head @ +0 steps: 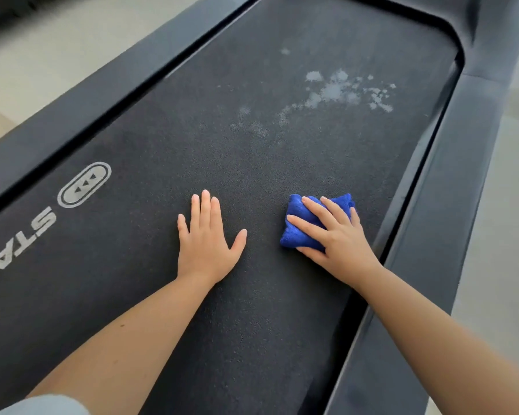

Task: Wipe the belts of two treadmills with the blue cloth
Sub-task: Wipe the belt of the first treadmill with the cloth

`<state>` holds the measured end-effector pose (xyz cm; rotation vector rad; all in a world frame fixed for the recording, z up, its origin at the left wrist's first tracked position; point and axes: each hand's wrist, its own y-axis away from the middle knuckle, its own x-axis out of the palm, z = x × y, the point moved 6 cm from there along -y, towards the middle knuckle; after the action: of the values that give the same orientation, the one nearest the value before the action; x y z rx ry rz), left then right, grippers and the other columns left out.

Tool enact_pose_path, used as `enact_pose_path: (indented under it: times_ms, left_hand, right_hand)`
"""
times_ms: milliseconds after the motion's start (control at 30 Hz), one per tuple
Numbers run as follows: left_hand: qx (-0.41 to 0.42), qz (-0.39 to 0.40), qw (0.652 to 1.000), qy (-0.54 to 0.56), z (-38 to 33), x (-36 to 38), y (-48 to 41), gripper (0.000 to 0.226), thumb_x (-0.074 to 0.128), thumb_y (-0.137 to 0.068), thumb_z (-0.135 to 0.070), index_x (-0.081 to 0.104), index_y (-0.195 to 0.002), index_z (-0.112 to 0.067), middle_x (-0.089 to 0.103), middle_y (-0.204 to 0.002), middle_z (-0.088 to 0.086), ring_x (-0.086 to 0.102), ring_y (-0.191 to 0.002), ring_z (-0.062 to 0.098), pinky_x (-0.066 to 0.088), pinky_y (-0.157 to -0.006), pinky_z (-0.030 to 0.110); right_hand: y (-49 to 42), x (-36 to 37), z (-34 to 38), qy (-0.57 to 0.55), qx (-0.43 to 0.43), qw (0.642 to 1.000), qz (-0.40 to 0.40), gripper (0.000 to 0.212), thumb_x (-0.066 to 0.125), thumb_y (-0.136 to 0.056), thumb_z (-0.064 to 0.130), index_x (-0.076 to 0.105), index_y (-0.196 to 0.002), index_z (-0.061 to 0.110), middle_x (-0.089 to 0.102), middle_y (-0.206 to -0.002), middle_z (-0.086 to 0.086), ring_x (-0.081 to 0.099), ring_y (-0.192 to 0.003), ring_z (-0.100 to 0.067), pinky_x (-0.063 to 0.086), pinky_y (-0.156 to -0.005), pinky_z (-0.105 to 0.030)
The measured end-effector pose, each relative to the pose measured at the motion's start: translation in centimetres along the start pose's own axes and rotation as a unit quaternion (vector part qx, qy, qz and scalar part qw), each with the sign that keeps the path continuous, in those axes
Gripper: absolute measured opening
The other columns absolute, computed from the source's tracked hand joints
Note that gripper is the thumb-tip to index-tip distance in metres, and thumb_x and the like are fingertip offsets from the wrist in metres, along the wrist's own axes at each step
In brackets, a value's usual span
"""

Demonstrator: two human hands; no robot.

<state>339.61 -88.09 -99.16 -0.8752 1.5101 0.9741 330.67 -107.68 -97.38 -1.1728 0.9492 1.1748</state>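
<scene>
A black treadmill belt [252, 163] fills most of the head view, running away toward the upper right. My right hand [339, 238] presses down on a folded blue cloth [300, 218] on the belt's right half, fingers wrapped over it. My left hand [206, 238] lies flat on the belt beside it, palm down, fingers apart, holding nothing. Pale grey smudges [339, 88] mark the belt farther ahead of the cloth, with fainter ones [249, 124] nearer the middle.
Dark side rails [450, 205] border the belt on the right and the left rail [81, 106] on the left. White lettering and an oval logo [84, 184] are printed on the belt's left part. Light floor [57, 43] lies beyond the left rail.
</scene>
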Motion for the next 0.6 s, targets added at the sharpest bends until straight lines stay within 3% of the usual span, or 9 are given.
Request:
enact_pose_path:
  times_ms: [100, 200, 300, 400, 600]
  left_hand:
    - [-0.001, 0.002, 1.0, -0.002, -0.1, -0.2, 0.0, 0.081, 0.027, -0.09, -0.058, 0.004, -0.148, -0.006, -0.008, -0.157, 0.007, -0.011, -0.143, 0.022, 0.004, -0.113, 0.047]
    - [-0.004, -0.006, 1.0, 0.0, 0.0, -0.3, 0.1, 0.084, 0.02, -0.088, -0.063, 0.005, -0.148, -0.006, -0.007, -0.157, 0.007, -0.01, -0.143, 0.021, 0.004, -0.113, 0.047]
    - [-0.007, 0.001, 1.0, 0.0, 0.0, -0.1, 0.0, 0.086, 0.021, -0.087, -0.065, 0.004, -0.149, -0.007, -0.009, -0.157, 0.004, -0.013, -0.143, 0.018, 0.002, -0.114, 0.045]
    - [-0.01, -0.004, 1.0, 0.003, 0.2, -0.3, 0.0, 0.096, 0.006, -0.075, -0.07, 0.007, -0.149, -0.008, -0.005, -0.157, 0.003, -0.01, -0.143, 0.017, 0.003, -0.114, 0.044]
    - [-0.009, -0.006, 1.0, 0.009, 0.4, -0.1, 0.0, 0.094, 0.011, -0.077, -0.068, 0.015, -0.148, -0.007, 0.003, -0.157, 0.004, -0.002, -0.144, 0.019, 0.008, -0.114, 0.046]
  right_hand:
    - [0.2, 0.1, 0.0, 0.002, -0.006, 1.0, 0.005, 0.048, 0.041, -0.08, 0.053, 0.045, -0.126, 0.039, 0.05, -0.137, -0.002, 0.048, -0.123, -0.033, 0.038, -0.084, -0.069]
    - [-0.4, -0.4, 0.0, -0.005, -0.036, 0.999, 0.002, 0.049, 0.041, -0.079, 0.053, 0.053, -0.123, 0.036, 0.053, -0.134, -0.005, 0.053, -0.117, -0.036, 0.041, -0.08, -0.068]
    - [-0.8, -0.5, -0.3, -0.011, -0.071, 0.997, -0.01, 0.049, 0.044, -0.077, 0.051, 0.064, -0.117, 0.033, 0.056, -0.131, -0.007, 0.052, -0.113, -0.033, 0.043, -0.079, -0.059]
    - [-1.2, -0.4, -0.5, -0.034, -0.1, 0.994, -0.022, 0.046, 0.048, -0.076, 0.049, 0.065, -0.115, 0.033, 0.056, -0.13, -0.006, 0.049, -0.11, -0.029, 0.041, -0.08, -0.051]
    - [-1.9, -0.2, -0.6, -0.027, -0.18, 0.983, 0.022, 0.047, 0.045, -0.079, 0.049, 0.062, -0.119, 0.032, 0.054, -0.133, -0.007, 0.056, -0.11, -0.035, 0.042, -0.08, -0.055]
